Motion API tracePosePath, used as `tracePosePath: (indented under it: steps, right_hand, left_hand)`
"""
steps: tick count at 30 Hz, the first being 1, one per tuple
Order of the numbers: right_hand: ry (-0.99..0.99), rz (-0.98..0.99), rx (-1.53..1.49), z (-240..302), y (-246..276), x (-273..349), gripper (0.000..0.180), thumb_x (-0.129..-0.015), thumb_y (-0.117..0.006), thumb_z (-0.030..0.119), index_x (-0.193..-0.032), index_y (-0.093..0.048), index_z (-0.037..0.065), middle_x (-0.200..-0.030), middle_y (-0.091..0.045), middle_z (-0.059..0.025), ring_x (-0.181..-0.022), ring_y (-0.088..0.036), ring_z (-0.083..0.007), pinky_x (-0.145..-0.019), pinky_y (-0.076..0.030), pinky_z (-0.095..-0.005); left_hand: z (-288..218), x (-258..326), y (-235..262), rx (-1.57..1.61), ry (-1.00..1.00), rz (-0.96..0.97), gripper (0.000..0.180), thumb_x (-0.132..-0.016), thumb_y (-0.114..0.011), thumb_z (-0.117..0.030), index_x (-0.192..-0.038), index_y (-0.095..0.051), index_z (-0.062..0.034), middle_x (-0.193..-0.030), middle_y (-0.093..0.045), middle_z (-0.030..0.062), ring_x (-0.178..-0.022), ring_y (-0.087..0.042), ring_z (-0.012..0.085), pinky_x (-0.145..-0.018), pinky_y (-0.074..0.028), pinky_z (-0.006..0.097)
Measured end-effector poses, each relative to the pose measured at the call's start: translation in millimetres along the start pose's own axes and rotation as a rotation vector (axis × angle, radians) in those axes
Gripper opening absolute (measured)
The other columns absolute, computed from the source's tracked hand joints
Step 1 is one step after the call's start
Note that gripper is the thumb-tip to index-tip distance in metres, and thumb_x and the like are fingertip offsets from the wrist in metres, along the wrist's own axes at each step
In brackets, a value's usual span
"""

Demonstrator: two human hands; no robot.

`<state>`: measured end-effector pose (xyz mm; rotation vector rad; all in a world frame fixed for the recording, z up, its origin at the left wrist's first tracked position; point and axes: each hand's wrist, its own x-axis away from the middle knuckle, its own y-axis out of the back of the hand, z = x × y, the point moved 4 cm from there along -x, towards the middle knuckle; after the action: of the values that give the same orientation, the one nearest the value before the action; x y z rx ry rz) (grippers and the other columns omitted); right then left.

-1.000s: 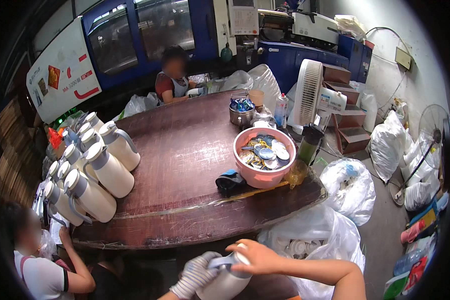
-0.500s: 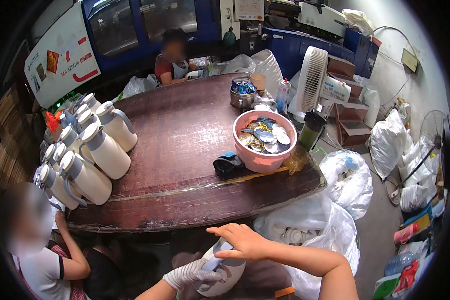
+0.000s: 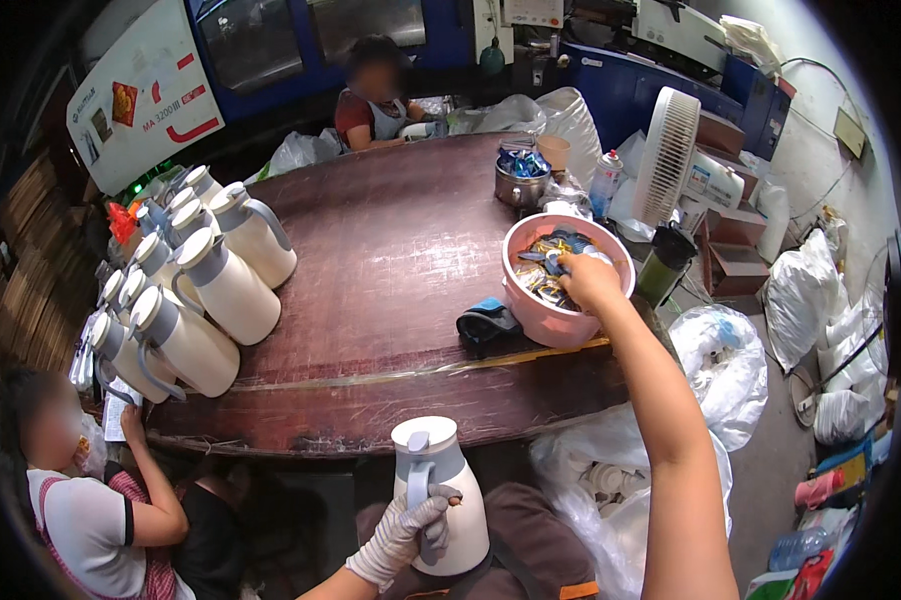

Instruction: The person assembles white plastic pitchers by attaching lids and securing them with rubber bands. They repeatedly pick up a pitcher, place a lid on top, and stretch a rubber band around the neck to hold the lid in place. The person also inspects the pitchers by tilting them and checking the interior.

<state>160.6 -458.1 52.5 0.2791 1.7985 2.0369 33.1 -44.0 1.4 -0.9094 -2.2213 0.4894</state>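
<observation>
Down at the lower edge of the view, the white plastic vacuum jug with a grey lid (image 3: 438, 495) stands upright, its long axis vertical, just below the near rim of the round dark brown wooden table (image 3: 390, 270). Its grey handle faces the person, and the lid's thumb tab points the same way. The left hand (image 3: 402, 535), in a white knit glove, wraps around the lower part of that handle; the gloved fingers (image 3: 432, 505) are curled closed on it, with the fingertips lying against the jug's white body.

The right hand (image 3: 588, 282), bare, reaches forward on an outstretched arm into the round pink plastic basin (image 3: 550, 322) that sits on the table's right side. It rests on the small flat pieces (image 3: 540, 275) piled inside, blue and yellowish. The fingers bend downward into the pile, but whether they pinch a piece I cannot tell.

Just left of the basin lies a folded dark cloth with a blue edge (image 3: 485, 322). On the table's left side stands a cluster of finished white jugs with grey lids (image 3: 195, 295), all upright. Another person sits at the far rim, and a person in a white sleeve sits at the lower left.
</observation>
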Motion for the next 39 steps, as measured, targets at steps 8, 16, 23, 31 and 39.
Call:
tracePosePath:
  steps: [8, 16, 23, 31, 39]
  right_hand:
    - [-0.082, -0.335, -0.359, -47, -9, -14, 0.032, -0.094, -0.052, 0.035, -0.114, -0.068, 0.015, -0.103, -0.069, -0.0154, -0.099, -0.064, -0.0352, -0.087, -0.048, -0.0438]
    - [-0.288, -0.100, -1.892, 17, 0, 73, 0.031, -0.088, -0.061, 0.007, -0.118, -0.055, 0.004, -0.102, -0.063, -0.0112, -0.088, -0.066, -0.0238, -0.071, -0.059, -0.0348]
    - [-0.247, 0.601, -1.844, 144, -66, 262, 0.032, -0.088, -0.066, 0.015, -0.117, -0.058, 0.003, -0.102, -0.062, -0.0080, -0.091, -0.064, -0.0184, -0.077, -0.059, -0.0382]
    - [-0.133, 0.265, -1.543, 179, -80, 292, 0.016, -0.091, -0.066, 0.015, -0.094, -0.061, 0.000, -0.083, -0.062, 0.0000, -0.075, -0.054, -0.0049, -0.067, -0.045, -0.0216]
    - [-0.037, 0.338, -1.471, 161, -78, 290, 0.016, -0.091, -0.065, 0.015, -0.094, -0.064, -0.001, -0.081, -0.062, 0.0003, -0.073, -0.055, -0.0057, -0.066, -0.045, -0.0223]
  left_hand:
    - [2, -7, 0, -0.020, 0.019, 0.024, 0.032, -0.091, -0.064, -0.029, -0.106, -0.062, -0.0013, -0.057, -0.050, 0.0024, -0.050, -0.051, 0.0137, -0.049, -0.045, 0.027]
    - [11, -5, 14, 0.159, -0.089, -0.115, 0.076, -0.092, -0.038, -0.069, -0.105, -0.060, 0.0026, -0.062, -0.057, 0.0078, -0.057, -0.057, 0.0222, -0.061, -0.050, 0.036]
    - [23, 0, 23, 0.224, -0.093, -0.104, 0.027, -0.094, -0.062, -0.021, -0.112, -0.063, -0.0001, -0.086, -0.065, 0.0066, -0.072, -0.065, 0.0159, -0.069, -0.056, 0.029]
    - [16, 1, 40, -0.231, -0.190, -0.141, 0.032, -0.090, -0.069, -0.018, -0.117, -0.063, -0.0030, -0.099, -0.068, 0.0031, -0.087, -0.064, 0.0104, -0.076, -0.052, 0.023]
    - [8, -2, 39, -0.171, -0.356, -0.322, 0.017, -0.089, -0.069, -0.014, -0.102, -0.064, -0.0032, -0.084, -0.063, -0.0005, -0.074, -0.056, 0.0056, -0.069, -0.048, 0.022]
